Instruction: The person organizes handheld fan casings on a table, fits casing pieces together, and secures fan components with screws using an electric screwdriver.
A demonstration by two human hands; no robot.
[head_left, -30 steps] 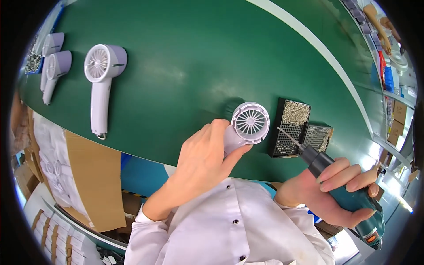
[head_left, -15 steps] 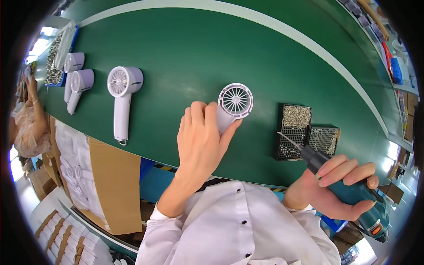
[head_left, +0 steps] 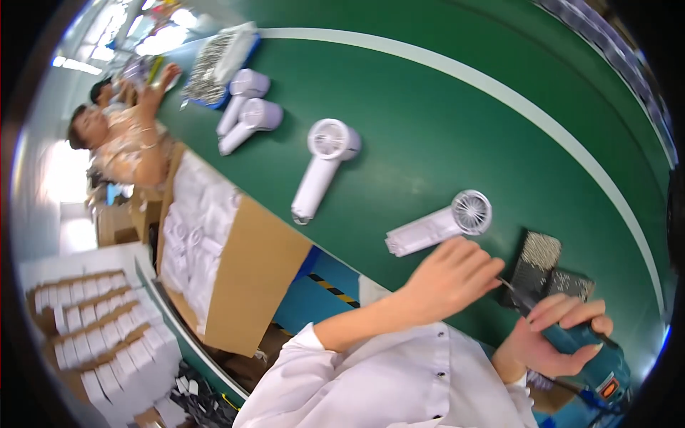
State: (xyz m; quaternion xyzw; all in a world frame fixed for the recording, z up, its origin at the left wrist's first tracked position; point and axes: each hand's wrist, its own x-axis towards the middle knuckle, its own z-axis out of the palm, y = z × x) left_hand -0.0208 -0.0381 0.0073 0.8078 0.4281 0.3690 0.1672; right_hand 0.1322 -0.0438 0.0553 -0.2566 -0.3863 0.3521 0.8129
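Note:
My right hand (head_left: 560, 339) is wrapped round a teal electric screwdriver (head_left: 596, 364) with a black nose, its thin bit pointing up and left. At the bit's tip, the fingers of my left hand (head_left: 457, 278) are pinched together; whatever they hold is hidden. Just beyond my left hand, a pale handheld fan (head_left: 428, 232) lies on the green table, its round spoked head to the right. The black screw trays (head_left: 531, 267), filled with small silver screws, sit right beside the screwdriver's nose, partly behind it.
Another handheld fan (head_left: 317, 182) lies further left, with two more fans (head_left: 246, 121) beyond it. A blue tray of metal parts (head_left: 214, 71) stands at the far left. An open carton (head_left: 250, 274) of wrapped fans is below the table edge. A co-worker (head_left: 132, 146) is at the left.
My left hand has let go of the fan and moved right to the screwdriver's tip. The fan now lies turned on the table. The whole view has swung left.

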